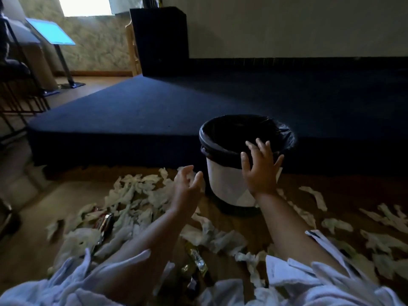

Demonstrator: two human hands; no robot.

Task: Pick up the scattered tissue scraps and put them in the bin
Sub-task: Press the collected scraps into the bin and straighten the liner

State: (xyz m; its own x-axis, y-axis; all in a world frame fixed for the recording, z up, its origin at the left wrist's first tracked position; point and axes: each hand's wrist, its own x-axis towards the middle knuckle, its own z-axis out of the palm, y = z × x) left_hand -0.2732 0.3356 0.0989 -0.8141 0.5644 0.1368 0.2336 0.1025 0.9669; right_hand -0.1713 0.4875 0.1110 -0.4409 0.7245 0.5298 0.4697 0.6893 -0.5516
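Meanwhile, both hands, left grip [187,186] and right grip [261,171], hover spread and empty beside the bin [223,184]; tissue scraps [132,191] could tear when grabbed.

Beyond the fingers [260,149], the bin [225,186] was white with a black liner [223,149]; tissue scraps [132,191] were white.

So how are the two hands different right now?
The right hand is raised in front of the bin, near its rim, fingers spread wide; the left hand sits lower, beside the bin, above the tissue scraps. The right hand shows its back with a flat palm facing the bin; the left hand is turned sideways, fingers curled loosely. Both look empty, and both arms have white sleeves pushed up.
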